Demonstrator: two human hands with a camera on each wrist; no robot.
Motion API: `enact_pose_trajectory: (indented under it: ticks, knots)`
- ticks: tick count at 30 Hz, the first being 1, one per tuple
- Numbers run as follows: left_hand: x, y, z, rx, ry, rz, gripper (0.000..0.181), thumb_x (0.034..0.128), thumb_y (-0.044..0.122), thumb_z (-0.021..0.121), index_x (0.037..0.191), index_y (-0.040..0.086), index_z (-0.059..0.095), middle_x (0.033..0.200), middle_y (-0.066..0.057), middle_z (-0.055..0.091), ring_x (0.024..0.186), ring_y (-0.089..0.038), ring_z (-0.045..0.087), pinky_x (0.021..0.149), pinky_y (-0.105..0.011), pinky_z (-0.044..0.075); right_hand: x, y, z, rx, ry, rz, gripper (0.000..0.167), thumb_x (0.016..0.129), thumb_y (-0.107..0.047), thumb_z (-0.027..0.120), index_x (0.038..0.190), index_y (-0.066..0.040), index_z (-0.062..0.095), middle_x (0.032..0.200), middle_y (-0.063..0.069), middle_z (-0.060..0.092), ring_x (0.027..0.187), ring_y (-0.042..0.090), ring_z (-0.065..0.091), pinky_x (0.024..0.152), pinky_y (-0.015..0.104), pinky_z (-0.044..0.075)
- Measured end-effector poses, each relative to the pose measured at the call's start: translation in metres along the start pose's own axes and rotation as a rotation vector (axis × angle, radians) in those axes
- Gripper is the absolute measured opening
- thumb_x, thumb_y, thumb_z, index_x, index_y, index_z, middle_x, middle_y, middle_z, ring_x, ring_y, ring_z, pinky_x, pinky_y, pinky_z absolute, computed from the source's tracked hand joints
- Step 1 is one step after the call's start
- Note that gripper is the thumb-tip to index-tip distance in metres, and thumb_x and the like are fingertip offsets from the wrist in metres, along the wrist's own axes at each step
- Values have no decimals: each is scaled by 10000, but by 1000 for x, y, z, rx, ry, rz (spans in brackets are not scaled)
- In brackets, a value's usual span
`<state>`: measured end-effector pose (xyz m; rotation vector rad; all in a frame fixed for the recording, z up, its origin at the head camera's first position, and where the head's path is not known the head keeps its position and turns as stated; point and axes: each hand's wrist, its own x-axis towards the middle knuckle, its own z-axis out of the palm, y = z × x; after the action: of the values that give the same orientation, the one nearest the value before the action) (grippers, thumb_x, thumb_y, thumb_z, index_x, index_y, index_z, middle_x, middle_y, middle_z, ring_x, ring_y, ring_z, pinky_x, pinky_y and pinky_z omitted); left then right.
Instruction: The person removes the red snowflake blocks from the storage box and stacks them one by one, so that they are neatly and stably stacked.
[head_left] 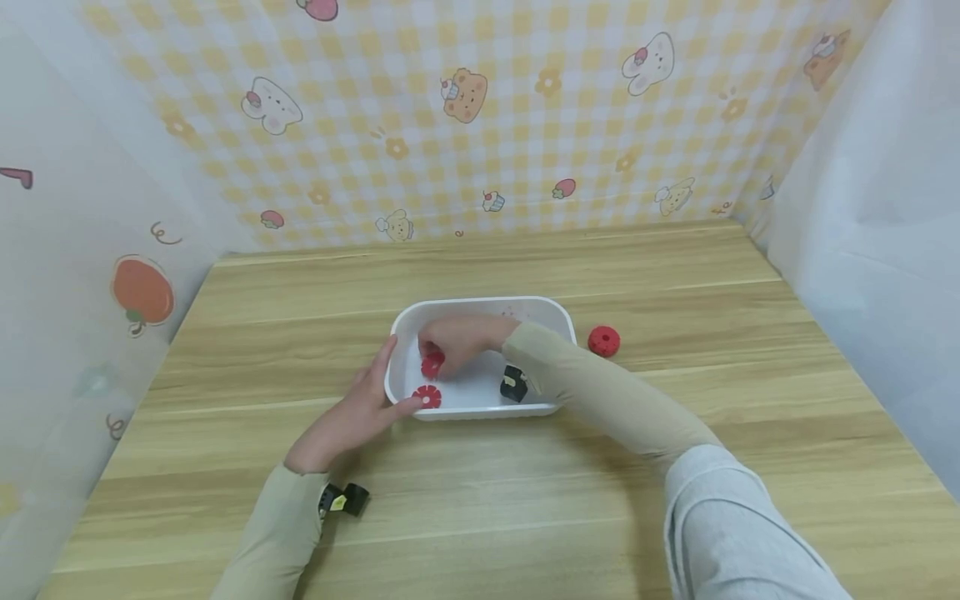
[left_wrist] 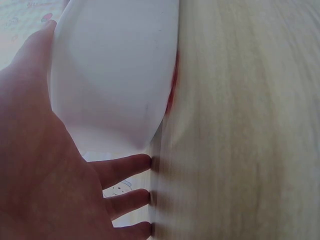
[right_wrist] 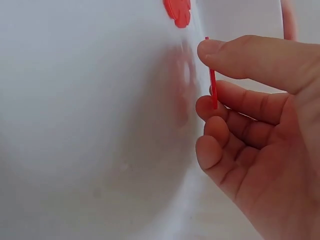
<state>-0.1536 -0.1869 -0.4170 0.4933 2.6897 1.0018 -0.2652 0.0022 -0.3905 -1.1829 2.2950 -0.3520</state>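
Observation:
Inside the white plastic tub (head_left: 480, 411), my right hand (head_left: 457, 340) pinches a red notched plastic disc (head_left: 432, 364) between thumb and fingers. The right wrist view shows that disc (right_wrist: 213, 82) edge-on, close to the tub's wall. Another red notched disc (head_left: 427, 397) lies in the tub's front left corner. My left hand (head_left: 360, 412) rests against the tub's left end, thumb at the front rim beside that disc. In the left wrist view, the left hand's fingers (left_wrist: 122, 170) are spread and straight, with several tips touching the tabletop.
On the wood-grain table (head_left: 480, 517), a small stack of red discs (head_left: 603, 341) sits just right of the tub. A black wrist camera (head_left: 513, 383) overlaps the tub's inside. Behind the table hangs a yellow checked sheet (head_left: 517, 125); white sheets flank both sides.

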Motion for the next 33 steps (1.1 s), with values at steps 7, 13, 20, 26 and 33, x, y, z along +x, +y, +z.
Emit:
enact_pose_trajectory:
  ticks: [7, 13, 20, 26, 33]
  knots:
    - [0, 0, 0, -2, -3, -8, 1013, 879, 415, 660, 1527, 97, -51, 1549, -200, 185, 1305, -443, 268, 956, -627, 432, -7, 4, -5, -19, 38, 13, 291, 841, -210, 717, 1111, -132, 641, 946, -44, 621, 844, 102, 561, 791, 192, 481]
    - [-1, 2, -1, -12, -10, -15, 1016, 887, 400, 657, 1528, 109, -75, 1559, -200, 172, 1321, -441, 253, 991, -639, 392, -14, 6, -7, -30, 60, 32, 349, 835, -267, 732, 1151, -149, 646, 978, -59, 612, 855, 76, 568, 794, 183, 484]
    - [-1, 1, 0, -5, -5, -10, 996, 899, 383, 647, 1525, 87, -68, 1554, -224, 178, 1319, -453, 259, 1013, -653, 354, -27, 5, -14, 24, 72, 58, 353, 831, -250, 742, 1156, -147, 654, 1009, -45, 602, 895, 104, 558, 826, 207, 482]
    - [-2, 1, -1, -6, -13, -22, 1009, 893, 402, 649, 1526, 99, -77, 1555, -218, 178, 1319, -450, 253, 997, -649, 377, -38, 7, -20, 27, 93, 60, 368, 828, -265, 746, 1166, -157, 650, 1025, -50, 605, 920, 112, 548, 837, 203, 479]
    - [0, 1, 1, -25, -1, 9, 996, 892, 372, 659, 1524, 82, -55, 1545, -215, 192, 1310, -438, 266, 1002, -651, 370, -49, 11, -26, 1, 125, 33, 341, 838, -257, 735, 1143, -125, 659, 1025, -17, 596, 942, 147, 538, 832, 230, 473]
